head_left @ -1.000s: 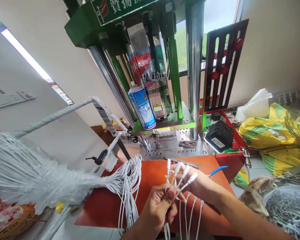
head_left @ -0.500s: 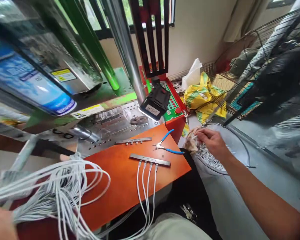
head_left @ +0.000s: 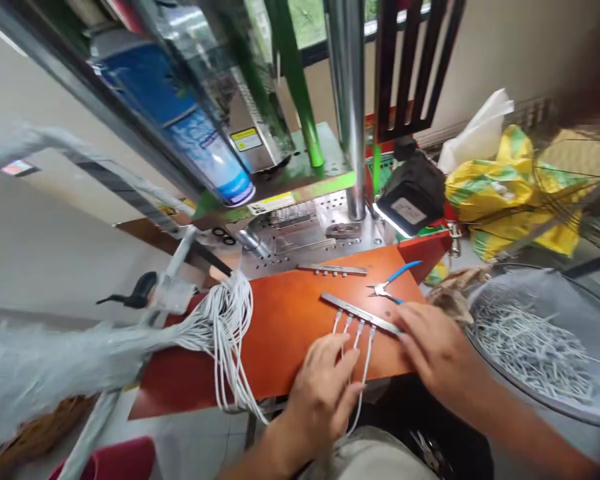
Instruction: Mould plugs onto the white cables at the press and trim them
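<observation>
the left hand (head_left: 321, 387) is curving over the white cables (head_left: 367, 360); whether its grip is pinching any, i cannot tell. the right hand (head_left: 433, 343) is bringing thumb and fingers around the metal bar (head_left: 361, 313) at its right end, its pinch unclear. the bar is lying on the orange surface (head_left: 280, 333), probably keeping the cable ends evenly spaced. beyond, pliers (head_left: 380, 289) are lying splayed, seemingly within easy reach; a second bar (head_left: 333, 270) is resting near the press bed (head_left: 305, 245).
</observation>
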Demonstrator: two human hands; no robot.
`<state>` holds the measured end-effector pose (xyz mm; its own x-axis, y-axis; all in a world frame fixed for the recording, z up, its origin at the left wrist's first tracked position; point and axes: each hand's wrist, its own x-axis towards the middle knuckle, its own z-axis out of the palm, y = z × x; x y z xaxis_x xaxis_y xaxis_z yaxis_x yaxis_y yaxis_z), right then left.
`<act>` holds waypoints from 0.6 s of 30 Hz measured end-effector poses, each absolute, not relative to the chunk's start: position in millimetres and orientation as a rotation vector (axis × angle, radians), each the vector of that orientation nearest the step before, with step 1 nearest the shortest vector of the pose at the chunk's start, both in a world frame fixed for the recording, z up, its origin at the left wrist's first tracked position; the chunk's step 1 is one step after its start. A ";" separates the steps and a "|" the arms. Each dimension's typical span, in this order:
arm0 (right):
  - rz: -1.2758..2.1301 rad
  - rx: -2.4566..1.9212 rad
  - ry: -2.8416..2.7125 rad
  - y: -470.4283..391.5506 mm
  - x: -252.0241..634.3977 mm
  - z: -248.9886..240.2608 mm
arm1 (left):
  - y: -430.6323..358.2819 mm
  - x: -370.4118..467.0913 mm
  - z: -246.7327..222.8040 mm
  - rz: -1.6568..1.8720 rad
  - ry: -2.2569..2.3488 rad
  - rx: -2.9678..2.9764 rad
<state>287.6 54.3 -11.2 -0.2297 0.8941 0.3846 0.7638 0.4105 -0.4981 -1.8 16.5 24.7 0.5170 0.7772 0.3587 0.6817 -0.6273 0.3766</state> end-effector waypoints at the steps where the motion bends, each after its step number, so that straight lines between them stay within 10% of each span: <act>1: 0.246 -1.366 -2.132 54.9 264.3 -11.0 | 11.9 6.4 16.3 0.711 1.289 2.607; 18: 0.405 -1.200 -2.029 137.6 231.1 16.1 | 24.0 24.6 7.6 0.677 1.336 2.762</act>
